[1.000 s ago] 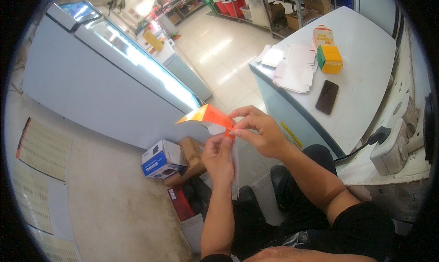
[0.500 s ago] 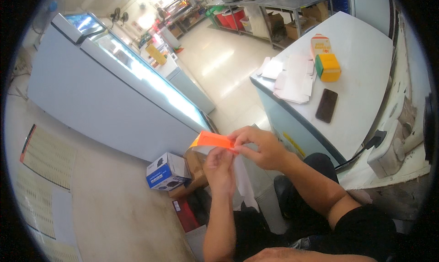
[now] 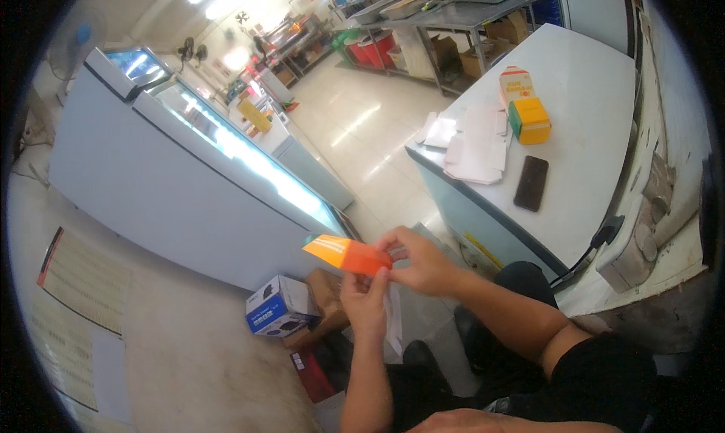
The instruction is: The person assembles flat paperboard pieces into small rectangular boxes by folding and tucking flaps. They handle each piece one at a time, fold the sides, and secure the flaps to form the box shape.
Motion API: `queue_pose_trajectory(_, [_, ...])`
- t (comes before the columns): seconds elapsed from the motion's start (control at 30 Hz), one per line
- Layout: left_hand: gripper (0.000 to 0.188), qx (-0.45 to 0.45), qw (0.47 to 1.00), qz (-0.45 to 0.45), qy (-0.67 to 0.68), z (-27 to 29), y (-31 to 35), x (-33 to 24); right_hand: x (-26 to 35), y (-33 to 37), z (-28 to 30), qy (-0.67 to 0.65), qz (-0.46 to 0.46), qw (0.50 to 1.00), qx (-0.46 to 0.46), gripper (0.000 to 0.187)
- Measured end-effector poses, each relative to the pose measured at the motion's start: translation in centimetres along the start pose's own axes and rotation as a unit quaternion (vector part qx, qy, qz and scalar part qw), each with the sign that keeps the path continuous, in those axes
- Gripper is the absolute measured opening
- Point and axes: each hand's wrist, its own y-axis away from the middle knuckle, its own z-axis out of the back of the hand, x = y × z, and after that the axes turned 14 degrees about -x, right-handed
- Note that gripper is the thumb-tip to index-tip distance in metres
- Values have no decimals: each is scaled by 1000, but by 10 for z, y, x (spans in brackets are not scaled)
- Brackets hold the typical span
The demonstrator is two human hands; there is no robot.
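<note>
An orange and yellow folding carton (image 3: 349, 255) with a green tip at its far left end is held between my two hands. My left hand (image 3: 365, 303) grips its near edge from below, thumb raised against the orange end. My right hand (image 3: 420, 264) pinches the same end from the right, with its fingertips on the card. A strip of white (image 3: 393, 323) hangs behind my left hand; what it belongs to is hidden.
On the white counter (image 3: 578, 184) at right lie flat pale carton blanks (image 3: 477, 147), a yellow and green box (image 3: 530, 121), an orange-white carton (image 3: 516, 84) and a dark phone (image 3: 532, 184). A glass-front cooler (image 3: 174, 184) stands left, with a blue-white box (image 3: 281, 306) below.
The carton has tilted and turned in my hands, so its yellow printed side and green tip now show. Both hands sit slightly lower in the view, still on its orange end.
</note>
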Motion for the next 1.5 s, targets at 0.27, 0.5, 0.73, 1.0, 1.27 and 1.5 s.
queue_pose_trajectory(0.27, [27,45,870,-391,-296,31,-18,6,6,-31,39,-218,-288,921,-146,38])
queue_pose_trajectory(0.5, [21,32,828,-464,-314,29,-18,3,22,-27,61,-66,-223,972,26,33])
queue_pose_trajectory(0.73, [26,114,820,-403,-390,38,-27,3,-7,-21,44,121,-117,978,-121,29])
queue_pose_trajectory(1.0, [35,85,939,-55,-328,26,-18,2,-8,3,-1,189,121,953,-203,21])
queue_pose_trajectory(1.27, [56,39,954,-15,-297,45,-21,43,-19,12,-18,139,199,966,-90,30])
queue_pose_trajectory(1.5, [52,-131,986,105,-23,14,-8,20,-17,11,-18,149,195,969,-25,28])
